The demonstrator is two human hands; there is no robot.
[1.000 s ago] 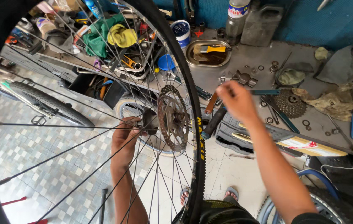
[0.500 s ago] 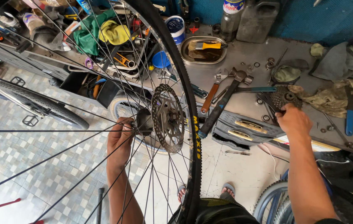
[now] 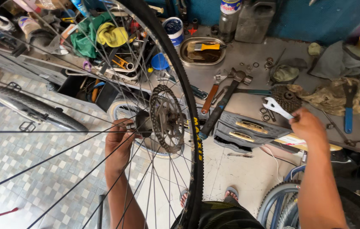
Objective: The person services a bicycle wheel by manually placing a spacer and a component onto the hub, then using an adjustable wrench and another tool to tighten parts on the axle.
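Left hand reaching between the spokes, fingers clenched on the dark hub of the upright bicycle wheel, just beside the round brake disc. Right hand out over the counter, grasping a white wrench by its handle, open end up. Right behind the wrench, a gear cassette on the counter; further left, a hammer and an orange-handled tool.

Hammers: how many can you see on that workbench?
2. One hammer with an orange-brown handle lies near the bench's front edge; a second with a dark handle lies right beside it, its head pointing back. The cluttered tool tray may hide more.
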